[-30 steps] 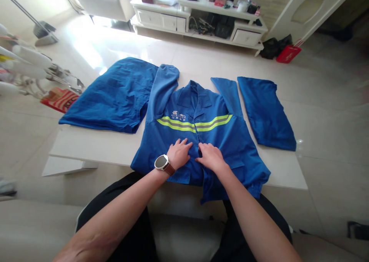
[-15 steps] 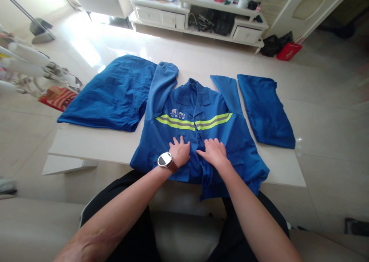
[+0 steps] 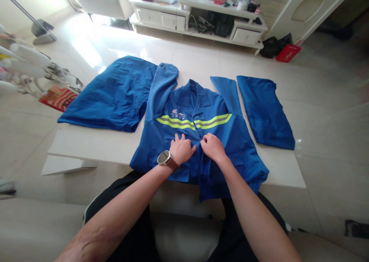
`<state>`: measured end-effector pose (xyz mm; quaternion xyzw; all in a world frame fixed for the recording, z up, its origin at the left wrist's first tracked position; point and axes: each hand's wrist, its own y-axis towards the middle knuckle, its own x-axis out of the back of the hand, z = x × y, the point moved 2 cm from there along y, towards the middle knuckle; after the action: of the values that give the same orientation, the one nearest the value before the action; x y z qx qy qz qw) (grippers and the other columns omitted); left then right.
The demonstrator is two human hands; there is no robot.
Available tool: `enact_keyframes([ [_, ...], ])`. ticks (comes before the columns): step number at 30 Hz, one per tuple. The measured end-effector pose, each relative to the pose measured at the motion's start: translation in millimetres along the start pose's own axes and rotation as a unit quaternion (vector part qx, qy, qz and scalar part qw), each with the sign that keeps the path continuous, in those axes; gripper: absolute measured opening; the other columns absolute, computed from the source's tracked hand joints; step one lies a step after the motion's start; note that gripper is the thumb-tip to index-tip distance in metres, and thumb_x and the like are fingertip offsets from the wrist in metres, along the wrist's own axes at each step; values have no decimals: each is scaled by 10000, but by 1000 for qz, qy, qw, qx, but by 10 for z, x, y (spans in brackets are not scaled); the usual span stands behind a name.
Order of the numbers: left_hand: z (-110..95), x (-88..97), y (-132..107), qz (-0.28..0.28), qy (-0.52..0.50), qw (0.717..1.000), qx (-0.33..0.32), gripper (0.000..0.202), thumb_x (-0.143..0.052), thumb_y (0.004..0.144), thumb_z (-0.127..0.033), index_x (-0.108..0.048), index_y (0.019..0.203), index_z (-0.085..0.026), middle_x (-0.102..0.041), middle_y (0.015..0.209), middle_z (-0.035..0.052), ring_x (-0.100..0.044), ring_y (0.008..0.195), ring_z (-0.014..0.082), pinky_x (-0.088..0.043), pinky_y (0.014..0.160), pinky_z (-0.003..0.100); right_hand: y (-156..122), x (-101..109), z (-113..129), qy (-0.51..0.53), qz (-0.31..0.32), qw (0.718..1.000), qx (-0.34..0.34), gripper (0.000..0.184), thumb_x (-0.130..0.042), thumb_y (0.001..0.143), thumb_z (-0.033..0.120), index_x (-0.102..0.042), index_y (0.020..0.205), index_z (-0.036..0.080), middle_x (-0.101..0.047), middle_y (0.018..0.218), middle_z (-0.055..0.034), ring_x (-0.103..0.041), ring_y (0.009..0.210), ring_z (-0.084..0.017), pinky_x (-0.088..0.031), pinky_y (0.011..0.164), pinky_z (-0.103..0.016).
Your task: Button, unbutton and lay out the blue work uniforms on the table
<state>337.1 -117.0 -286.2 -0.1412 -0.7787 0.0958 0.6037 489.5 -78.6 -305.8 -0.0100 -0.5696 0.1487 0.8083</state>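
Note:
A blue work jacket (image 3: 173,139) with a yellow-green reflective stripe (image 3: 213,121) lies front up before me, collar pointing away and both sleeves stretched upward. My left hand (image 3: 183,149), with a watch (image 3: 164,158) on its wrist, rests on the jacket's left front panel with fingers spread. Beside it, my right hand (image 3: 212,146) pinches the edge of the front opening just below the stripe. The lower part of the opening hangs apart over the table's near edge.
Folded blue garments lie at the left (image 3: 106,96) and right (image 3: 265,110) of the white table (image 3: 86,144). A sewing machine thread stand (image 3: 31,62) and a red bag (image 3: 57,97) are at far left. Across the floor stands a white cabinet (image 3: 161,19).
My right hand has moved slightly up and closed its fingers on the opening's edge. My left hand has shifted a little toward the opening, its thumb reaching closer to it.

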Motion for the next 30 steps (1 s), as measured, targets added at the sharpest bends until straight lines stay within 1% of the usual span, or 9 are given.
enact_keyframes([
  [2, -29, 68, 32, -42, -46, 998, -25, 405, -548, 979, -503, -730, 1158, -189, -648, 1333, 153, -528, 1295, 387, -503, 993, 472, 35, 33, -27, 53, -28, 998, 16, 237, -452, 908, 202, -516, 680, 211, -624, 857, -41, -564, 848, -179, -382, 750, -290],
  [5, -84, 144, 72, -104, -92, 989, -55, 333, -658, 917, -460, -691, 1131, -207, -669, 1178, 99, -569, 1147, 303, -523, 919, 395, 60, 94, -57, 136, -43, 989, 39, 248, -459, 889, 215, -456, 641, 217, -568, 763, -9, -532, 764, -158, -364, 717, -279],
  [10, -175, 158, 122, -152, -85, 982, -78, 188, -667, 917, -340, -642, 1054, -213, -654, 1129, 77, -571, 1080, 257, -507, 868, 361, 25, 238, -104, 213, -34, 975, 59, 310, -499, 904, 363, -471, 632, 217, -547, 710, 8, -512, 703, -154, -355, 680, -281],
  [13, -209, 133, 136, -155, -65, 980, -108, 152, -619, 934, -262, -631, 1069, -193, -666, 1101, 81, -585, 1054, 253, -500, 868, 370, -5, 301, -137, 228, -2, 971, 74, 255, -592, 841, 386, -524, 667, 213, -584, 716, 11, -531, 703, -157, -376, 678, -278],
  [16, -207, 109, 146, -146, -58, 979, -130, 166, -557, 948, -200, -646, 1086, -183, -684, 1061, 83, -602, 1037, 248, -498, 885, 361, -18, 322, -170, 224, 13, 973, 60, 165, -648, 769, 314, -566, 672, 208, -623, 702, 12, -564, 693, -161, -394, 662, -274],
  [19, -182, 110, 162, -135, -73, 979, -131, 207, -526, 936, -151, -685, 1061, -198, -702, 1043, 74, -626, 1035, 235, -500, 877, 331, -16, 314, -182, 240, -2, 970, 36, 31, -642, 739, 225, -658, 758, 205, -670, 712, 13, -623, 701, -167, -439, 668, -264],
  [23, -151, 137, 183, -118, -104, 980, -123, 221, -541, 899, -138, -735, 971, -215, -718, 1033, 64, -659, 980, 219, -503, 832, 305, -11, 289, -174, 222, -38, 974, 28, 297, -609, 770, 170, -778, 1002, 248, -747, 790, 7, -693, 771, -184, -507, 744, -273],
  [27, -136, 142, 211, -115, -122, 977, -129, 212, -557, 871, -148, -754, 918, -208, -731, 1004, 68, -670, 927, 218, -497, 806, 306, -24, 265, -145, 171, -56, 984, 19, 313, -602, 817, 179, -809, 1021, 298, -795, 912, 4, -725, 843, -193, -532, 805, -285],
  [30, -134, 128, 236, -116, -125, 976, -138, 219, -557, 854, -147, -763, 904, -201, -739, 985, 74, -671, 906, 222, -494, 809, 318, -53, 263, -88, 128, -80, 989, 2, 284, -618, 831, 192, -807, 1008, 309, -800, 934, 13, -730, 855, -196, -530, 797, -286],
])
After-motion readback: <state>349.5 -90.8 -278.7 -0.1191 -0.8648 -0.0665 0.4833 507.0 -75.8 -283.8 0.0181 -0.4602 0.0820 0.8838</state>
